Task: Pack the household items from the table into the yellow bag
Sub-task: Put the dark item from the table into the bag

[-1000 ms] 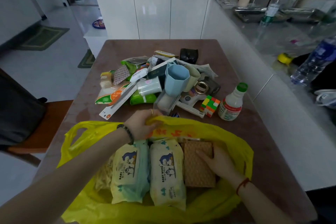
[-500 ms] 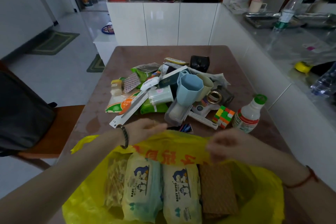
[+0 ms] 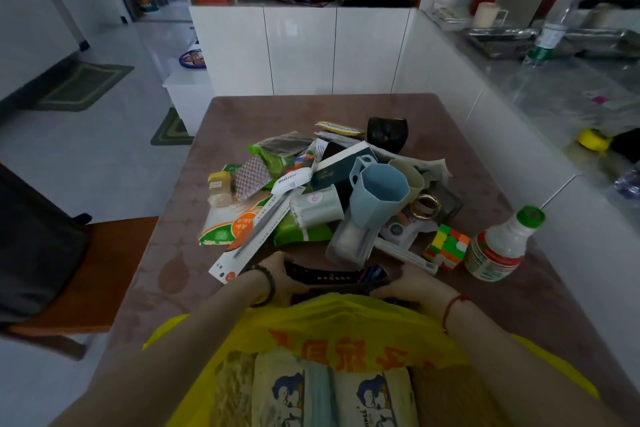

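The yellow bag (image 3: 346, 329) lies open at the near table edge. It holds two baby-wipe packs (image 3: 294, 392) and a brown wafer-like pad (image 3: 446, 395). Just beyond its far rim, my left hand (image 3: 277, 279) and my right hand (image 3: 410, 284) each grip one end of a dark flat packet (image 3: 332, 277). Behind it lies the pile of household items: a blue cup (image 3: 377, 191), a puzzle cube (image 3: 446, 246), a white bottle with a green cap (image 3: 498, 250), a cotton-swab tub (image 3: 317, 206), green packets (image 3: 301, 232) and a black cup (image 3: 388, 133).
A wooden chair (image 3: 110, 270) with a dark bag (image 3: 34, 246) stands left of the brown table (image 3: 242, 114). White cabinets (image 3: 298, 48) stand behind the table. A grey counter (image 3: 554, 87) with bottles and trays runs along the right.
Both hands let go of the bag's rim and reached forward past it to the dark packet. The right hand came out of the bag a second ago.
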### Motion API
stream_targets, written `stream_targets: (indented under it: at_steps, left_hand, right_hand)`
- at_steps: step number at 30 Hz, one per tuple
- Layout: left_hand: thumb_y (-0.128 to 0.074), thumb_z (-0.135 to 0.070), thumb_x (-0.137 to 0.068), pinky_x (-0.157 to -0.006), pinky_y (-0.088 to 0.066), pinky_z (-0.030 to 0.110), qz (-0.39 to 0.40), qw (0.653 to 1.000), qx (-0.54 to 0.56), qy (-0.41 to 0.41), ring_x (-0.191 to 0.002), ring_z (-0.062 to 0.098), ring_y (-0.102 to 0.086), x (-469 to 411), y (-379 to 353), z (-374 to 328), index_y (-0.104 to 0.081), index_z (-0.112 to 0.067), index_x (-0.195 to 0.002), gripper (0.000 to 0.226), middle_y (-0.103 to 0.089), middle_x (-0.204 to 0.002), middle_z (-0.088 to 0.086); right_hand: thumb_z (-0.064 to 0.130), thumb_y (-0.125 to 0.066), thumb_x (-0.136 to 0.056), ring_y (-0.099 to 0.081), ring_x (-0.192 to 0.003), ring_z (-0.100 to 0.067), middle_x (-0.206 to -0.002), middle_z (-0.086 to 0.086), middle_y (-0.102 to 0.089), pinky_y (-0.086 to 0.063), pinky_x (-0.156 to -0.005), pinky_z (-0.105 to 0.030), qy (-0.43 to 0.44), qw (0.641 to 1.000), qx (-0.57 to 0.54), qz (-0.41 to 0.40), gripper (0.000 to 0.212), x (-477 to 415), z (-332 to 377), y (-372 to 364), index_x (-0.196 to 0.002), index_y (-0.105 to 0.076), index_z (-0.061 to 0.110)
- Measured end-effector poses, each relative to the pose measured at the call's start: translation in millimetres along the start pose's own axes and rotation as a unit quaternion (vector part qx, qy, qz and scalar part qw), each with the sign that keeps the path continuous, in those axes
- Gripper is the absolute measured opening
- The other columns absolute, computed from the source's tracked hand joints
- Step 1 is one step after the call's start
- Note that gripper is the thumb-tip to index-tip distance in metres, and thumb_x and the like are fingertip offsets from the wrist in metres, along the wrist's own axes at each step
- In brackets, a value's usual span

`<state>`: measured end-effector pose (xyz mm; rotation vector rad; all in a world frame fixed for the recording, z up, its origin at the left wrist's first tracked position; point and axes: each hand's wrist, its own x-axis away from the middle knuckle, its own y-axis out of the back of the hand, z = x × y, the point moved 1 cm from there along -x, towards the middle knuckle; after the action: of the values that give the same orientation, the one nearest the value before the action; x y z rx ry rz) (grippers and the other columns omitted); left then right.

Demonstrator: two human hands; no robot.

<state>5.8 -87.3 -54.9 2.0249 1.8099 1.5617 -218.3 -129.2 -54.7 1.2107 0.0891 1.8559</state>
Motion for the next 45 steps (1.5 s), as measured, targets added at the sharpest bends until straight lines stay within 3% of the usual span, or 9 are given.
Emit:
stream_targets:
  at_steps: [7,11,14,19,22,26,33,40,45]
  left_hand:
    - [-0.073,-0.031,-0.065,-0.1,-0.047,0.045,0.098,0.91,0.346,-0.208,-0.099,0.019,-0.062,56.7,32.9,-28.6,-0.035,-0.019,-0.135,0.081,-0.063,-0.118,0.005]
    - [-0.068,-0.066,-0.054,-0.096,-0.042,0.009,0.107,0.928,0.043,-0.354,-0.109,-0.016,-0.049,95.6,17.7,-26.7,-0.007,-0.051,-0.126,0.095,-0.044,-0.119,-0.027]
    - [-0.072,-0.051,-0.066,-0.108,-0.035,0.022,0.096,0.911,-0.236,-0.324,-0.128,-0.004,-0.033,109.1,-5.4,-20.0,0.0,-0.04,-0.141,0.104,-0.031,-0.137,-0.024]
    - [-0.038,-0.041,-0.076,-0.1,-0.037,0.029,-0.044,0.931,-0.244,-0.266,-0.125,0.026,-0.049,118.3,-15.7,-30.4,-0.041,-0.006,-0.135,0.068,-0.05,-0.137,0.016]
    - [-0.049,-0.021,-0.09,-0.087,-0.048,0.032,-0.145,0.927,-0.147,-0.312,-0.099,0.022,-0.061,112.5,-4.7,-30.6,-0.058,-0.017,-0.116,0.027,-0.067,-0.106,0.005]
    - [-0.048,-0.013,-0.091,-0.079,-0.048,0.026,-0.179,0.917,-0.037,-0.354,-0.085,0.011,-0.054,116.3,-1.9,-35.3,-0.06,-0.014,-0.11,0.022,-0.058,-0.092,-0.005]
    - [-0.05,-0.013,-0.091,-0.067,-0.042,0.004,-0.136,0.915,-0.009,-0.379,-0.071,-0.008,-0.055,125.1,-9.0,-29.8,-0.054,-0.028,-0.095,0.017,-0.057,-0.081,-0.017]
    - [-0.059,-0.03,-0.085,-0.074,-0.05,0.015,0.026,0.946,-0.078,-0.315,-0.083,0.003,-0.058,135.9,-2.5,-18.2,-0.053,-0.035,-0.105,0.022,-0.061,-0.096,-0.012]
    - [-0.037,-0.045,-0.091,-0.093,-0.039,0.019,-0.033,0.955,-0.058,-0.29,-0.107,0.007,-0.051,126.5,17.9,-36.0,-0.049,-0.025,-0.126,0.041,-0.055,-0.113,-0.01]
  right_hand:
    - [-0.003,-0.063,-0.078,-0.067,-0.078,-0.028,-0.088,-0.016,-0.069,-0.057,-0.073,-0.04,0.122,0.925,-0.358,0.022,0.018,70.3,-4.1,48.2,-0.094,-0.063,0.006]
    - [0.017,-0.083,-0.051,-0.073,-0.077,-0.023,-0.092,-0.01,-0.075,-0.059,-0.059,-0.029,0.248,0.843,-0.477,-0.014,0.045,112.8,-24.4,57.4,-0.094,-0.068,0.013]
    - [0.007,-0.06,-0.069,-0.071,-0.085,-0.019,-0.102,-0.006,-0.073,-0.06,-0.066,-0.029,0.283,0.801,-0.527,-0.021,0.039,134.1,-41.6,52.7,-0.108,-0.065,0.013]
    - [0.017,-0.092,-0.038,-0.072,-0.084,-0.026,-0.096,-0.014,-0.074,-0.059,-0.063,-0.032,0.234,0.875,-0.396,0.152,0.065,144.5,-76.2,4.0,-0.097,-0.067,0.007]
    - [0.001,-0.074,-0.064,-0.07,-0.093,-0.025,-0.099,-0.014,-0.073,-0.057,-0.079,-0.037,0.16,0.919,-0.282,0.225,0.036,136.4,-88.6,-29.0,-0.099,-0.065,0.003]
    - [-0.005,-0.064,-0.08,-0.061,-0.096,-0.018,-0.114,-0.011,-0.063,-0.052,-0.082,-0.029,0.117,0.955,-0.268,0.039,0.026,103.1,-90.7,-52.5,-0.103,-0.062,0.008]
    - [0.018,-0.068,-0.082,-0.057,-0.111,-0.028,-0.114,-0.006,-0.057,-0.052,-0.087,-0.035,0.094,0.962,-0.209,-0.149,0.042,69.1,-71.8,-60.2,-0.117,-0.052,0.003]
    - [0.04,-0.058,-0.086,-0.057,-0.111,-0.014,-0.116,0.008,-0.059,-0.047,-0.097,-0.029,0.214,0.962,0.143,0.088,0.038,149.2,-62.6,-16.1,-0.119,-0.053,0.021]
    - [0.033,-0.06,-0.078,-0.071,-0.083,-0.017,-0.099,-0.009,-0.071,-0.058,-0.074,-0.027,0.232,0.953,-0.187,0.06,0.036,153.8,-17.8,49.6,-0.108,-0.063,0.013]
